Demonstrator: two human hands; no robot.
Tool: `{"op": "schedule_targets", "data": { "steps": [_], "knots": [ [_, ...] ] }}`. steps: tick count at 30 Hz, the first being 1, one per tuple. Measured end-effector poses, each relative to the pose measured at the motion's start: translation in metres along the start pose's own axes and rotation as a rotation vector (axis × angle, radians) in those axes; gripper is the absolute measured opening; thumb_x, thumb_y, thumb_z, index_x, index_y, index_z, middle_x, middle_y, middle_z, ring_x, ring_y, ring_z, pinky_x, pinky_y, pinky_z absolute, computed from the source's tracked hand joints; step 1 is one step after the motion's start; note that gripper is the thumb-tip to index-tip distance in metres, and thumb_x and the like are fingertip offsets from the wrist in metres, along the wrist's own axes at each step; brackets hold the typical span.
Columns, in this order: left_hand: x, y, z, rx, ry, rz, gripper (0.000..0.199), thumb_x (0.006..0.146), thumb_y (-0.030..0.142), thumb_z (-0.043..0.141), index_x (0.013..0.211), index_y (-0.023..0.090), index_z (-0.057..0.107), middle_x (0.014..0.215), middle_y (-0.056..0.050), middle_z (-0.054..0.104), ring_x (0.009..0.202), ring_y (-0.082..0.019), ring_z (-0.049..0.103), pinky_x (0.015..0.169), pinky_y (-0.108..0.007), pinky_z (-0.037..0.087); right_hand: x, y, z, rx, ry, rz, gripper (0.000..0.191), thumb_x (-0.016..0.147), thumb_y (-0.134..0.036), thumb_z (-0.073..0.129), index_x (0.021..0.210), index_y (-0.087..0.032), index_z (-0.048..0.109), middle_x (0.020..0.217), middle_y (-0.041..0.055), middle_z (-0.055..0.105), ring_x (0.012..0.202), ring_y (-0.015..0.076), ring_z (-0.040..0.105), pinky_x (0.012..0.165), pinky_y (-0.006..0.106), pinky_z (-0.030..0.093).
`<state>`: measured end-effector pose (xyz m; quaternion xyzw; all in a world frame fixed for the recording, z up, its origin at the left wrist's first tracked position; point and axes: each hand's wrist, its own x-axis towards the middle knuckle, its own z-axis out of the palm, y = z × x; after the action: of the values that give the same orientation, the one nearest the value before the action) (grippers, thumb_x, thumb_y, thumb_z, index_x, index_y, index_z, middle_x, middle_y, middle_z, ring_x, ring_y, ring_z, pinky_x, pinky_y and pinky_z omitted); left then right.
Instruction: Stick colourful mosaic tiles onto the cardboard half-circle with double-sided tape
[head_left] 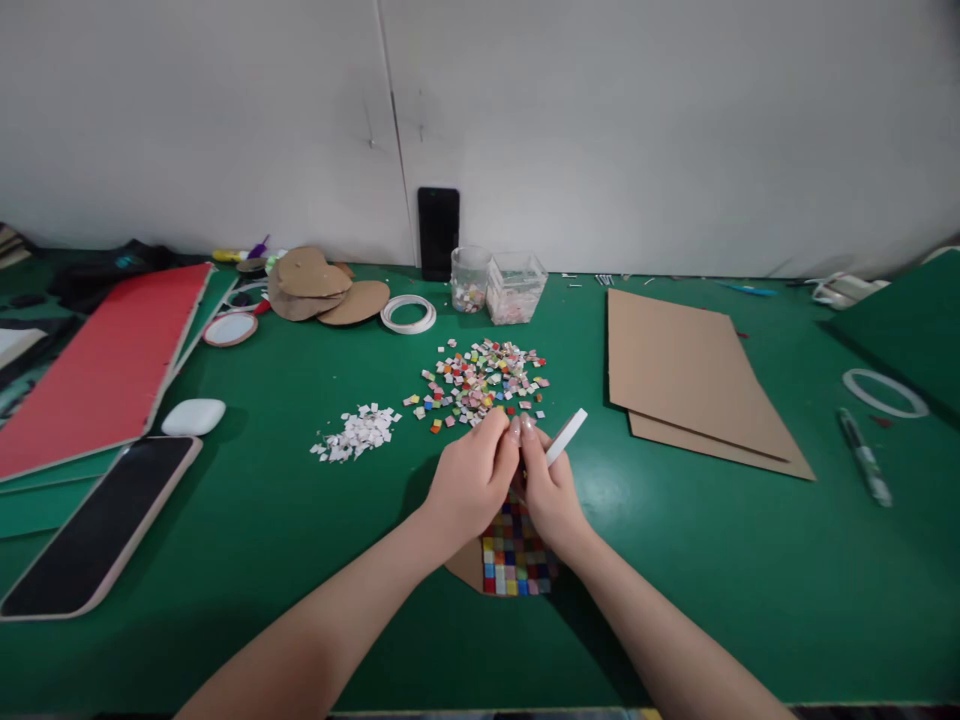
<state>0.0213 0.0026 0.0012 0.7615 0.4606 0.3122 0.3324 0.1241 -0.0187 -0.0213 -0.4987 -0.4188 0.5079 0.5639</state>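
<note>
Two hands meet fingertip to fingertip above a tiled cardboard piece (pixel 511 575) on the green counter (pixel 675 600).
The right hand (pixel 551 490) is curled closed around a white strip (pixel 567 437) that sticks up and to the right; the left hand (pixel 472 475) has its fingers bent in, and whether it pinches anything cannot be told. The cardboard piece, partly covered in coloured squares, lies near, under the hands. Just beyond them spread loose coloured tiles (pixel 487 378), with a heap of white bits (pixel 358 434) to the left. Farther back stand two clear containers (pixel 516 290), and flat cardboard sheets (pixel 682 370) lie to the right.
</note>
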Motion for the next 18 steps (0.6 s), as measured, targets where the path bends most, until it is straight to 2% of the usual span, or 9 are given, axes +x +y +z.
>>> {"op": "schedule_targets", "data": {
  "steps": [4, 7, 13, 18],
  "knots": [
    [-0.0008, 0.0006, -0.0008, 0.128, 0.010, 0.000, 0.021, 0.091, 0.026, 0.029, 0.070, 0.022, 0.027, 0.058, 0.005, 0.036, 0.048, -0.011, 0.038, 0.046, -0.024, 0.023, 0.0007, 0.0020, -0.0002, -0.032, -0.022, -0.056, 0.030, 0.088, -0.044, 0.041, 0.071, -0.022, 0.047, 0.064, -0.0023, 0.042, 0.056, 0.0127, 0.042, 0.054, 0.023, 0.038],
    [-0.0005, 0.0003, -0.0017, 0.120, 0.011, 0.003, 0.021, 0.091, 0.025, 0.029, 0.070, 0.022, 0.028, 0.057, 0.005, 0.037, 0.047, -0.010, 0.039, 0.045, -0.023, 0.023, 0.0003, 0.0032, -0.0012, -0.022, -0.042, -0.042, 0.029, 0.089, -0.044, 0.040, 0.072, -0.022, 0.048, 0.063, -0.0023, 0.041, 0.056, 0.0127, 0.041, 0.050, 0.023, 0.036],
    [0.0015, -0.0006, -0.0038, -0.110, 0.007, 0.011, 0.023, 0.094, 0.028, 0.026, 0.072, 0.021, 0.033, 0.059, 0.004, 0.041, 0.050, -0.010, 0.041, 0.048, -0.024, 0.029, 0.0005, 0.0021, -0.0027, -0.002, -0.036, 0.009, 0.035, 0.087, -0.050, 0.041, 0.066, -0.022, 0.042, 0.053, -0.0058, 0.033, 0.044, 0.0095, 0.026, 0.040, 0.022, 0.025],
    [-0.0002, 0.0022, -0.0002, -0.168, -0.014, -0.021, 0.024, 0.093, 0.033, 0.030, 0.072, 0.021, 0.032, 0.061, 0.004, 0.041, 0.053, -0.011, 0.041, 0.050, -0.024, 0.030, 0.0006, -0.0004, -0.0024, 0.025, -0.020, 0.020, 0.034, 0.087, -0.049, 0.041, 0.069, -0.021, 0.046, 0.055, -0.0053, 0.035, 0.044, 0.0094, 0.028, 0.040, 0.022, 0.027]
  ]
}}
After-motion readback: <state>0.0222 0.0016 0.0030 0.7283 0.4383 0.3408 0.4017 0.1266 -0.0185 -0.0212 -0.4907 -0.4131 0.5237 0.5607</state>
